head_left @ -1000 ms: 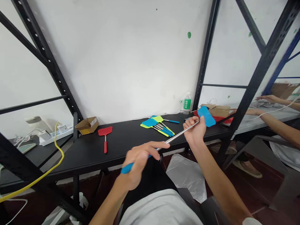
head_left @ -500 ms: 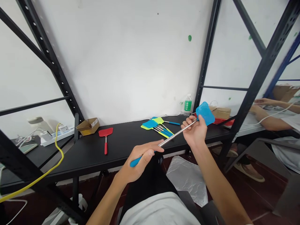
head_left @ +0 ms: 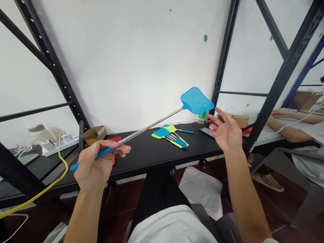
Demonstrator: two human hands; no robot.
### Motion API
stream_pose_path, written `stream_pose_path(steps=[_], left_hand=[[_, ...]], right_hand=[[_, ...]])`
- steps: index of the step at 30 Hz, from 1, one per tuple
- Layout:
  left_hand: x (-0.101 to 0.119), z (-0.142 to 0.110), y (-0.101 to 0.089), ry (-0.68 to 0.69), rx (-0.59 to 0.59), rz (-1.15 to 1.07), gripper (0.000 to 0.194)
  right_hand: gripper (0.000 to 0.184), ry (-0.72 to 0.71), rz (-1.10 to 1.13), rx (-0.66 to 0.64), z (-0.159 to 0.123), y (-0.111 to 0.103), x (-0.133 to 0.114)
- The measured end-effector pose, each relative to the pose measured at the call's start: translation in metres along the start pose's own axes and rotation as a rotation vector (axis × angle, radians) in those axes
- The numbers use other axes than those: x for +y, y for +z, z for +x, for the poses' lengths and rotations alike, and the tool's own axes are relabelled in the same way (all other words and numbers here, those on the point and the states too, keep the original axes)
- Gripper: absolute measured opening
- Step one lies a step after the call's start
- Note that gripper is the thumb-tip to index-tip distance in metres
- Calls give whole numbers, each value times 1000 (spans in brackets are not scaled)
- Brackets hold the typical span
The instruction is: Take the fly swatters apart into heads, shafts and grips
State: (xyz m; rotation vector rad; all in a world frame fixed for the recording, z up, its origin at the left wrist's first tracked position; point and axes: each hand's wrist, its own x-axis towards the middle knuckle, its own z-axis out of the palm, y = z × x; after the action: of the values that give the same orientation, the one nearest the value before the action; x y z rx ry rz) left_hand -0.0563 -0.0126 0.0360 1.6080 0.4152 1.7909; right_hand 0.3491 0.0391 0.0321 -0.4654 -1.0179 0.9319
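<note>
Swatter (head_left: pixel 196 100) in the left hand (head_left: pixel 96 165), yeah? How's that grip looking?

— Yep. Blue handle (head_left: pixel 82 163) lies across the fingers, which curl loosely round it with the thumb on top. Palm's turned up and inward, wrist low, just in front of the table (head_left: pixel 146 155). Definitely not a tight fist.

Where's the head of it?

— Way up. Steel shaft (head_left: pixel 152 125) angles up and right over the table, and the blue mesh head floats in front of the wall (head_left: pixel 126 67), just above the bottle (head_left: pixel 201 116). Only the hand's touching it, as far as I can see.

And the right hand (head_left: pixel 226 131)?

— Wide open and empty. Fingers are spread and pointing up and left, with the forearm rising from below. It hangs just beside the phone (head_left: pixel 206 132), but I can't see any contact.

Anything else close by?

— Pile of swatters (head_left: pixel 169 135), blue and lime, sits on the table between the hands. Red swatter (head_left: pixel 116 138) is mostly hidden behind the left hand, with a cardboard box (head_left: pixel 94 135) just left of it. Someone else's arm (head_left: pixel 288 123) rests on another table, off to the right.
</note>
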Motion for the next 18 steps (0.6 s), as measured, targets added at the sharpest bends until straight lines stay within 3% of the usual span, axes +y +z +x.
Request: stream_pose_path(steps=[5, 11, 18], left_hand=[[0, 0, 6, -32, -21, -34, 24], [-4, -1, 12, -28, -106, -40, 16], [-6, 0, 15, -93, -255, -9, 21]], right_hand=[[44, -73, -179, 22, -5, -14, -18], [50, -162, -275, -43, -11, -24, -30], [62, -328, -354, -18, -16, -14, -32]])
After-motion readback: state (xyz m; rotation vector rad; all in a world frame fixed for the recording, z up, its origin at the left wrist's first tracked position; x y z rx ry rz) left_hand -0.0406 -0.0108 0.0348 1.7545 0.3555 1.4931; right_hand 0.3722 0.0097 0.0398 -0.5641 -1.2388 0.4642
